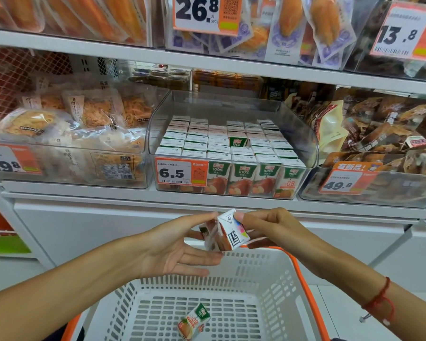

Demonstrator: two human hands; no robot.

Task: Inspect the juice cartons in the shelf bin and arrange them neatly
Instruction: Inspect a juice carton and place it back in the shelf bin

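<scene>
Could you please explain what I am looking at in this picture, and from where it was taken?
There is no machine here. A person wears a camera on the head, so you look forward and down at their own two arms in front of a shop shelf. On the shelf stands a clear bin packed with upright juice cartons, with a 6.5 price tag on its front. One slot in the rows looks empty. The right hand pinches a single carton, tilted as if being checked, while the open left hand supports it from the side. Below is a white basket with an orange rim; another carton lies on its side in it.
</scene>
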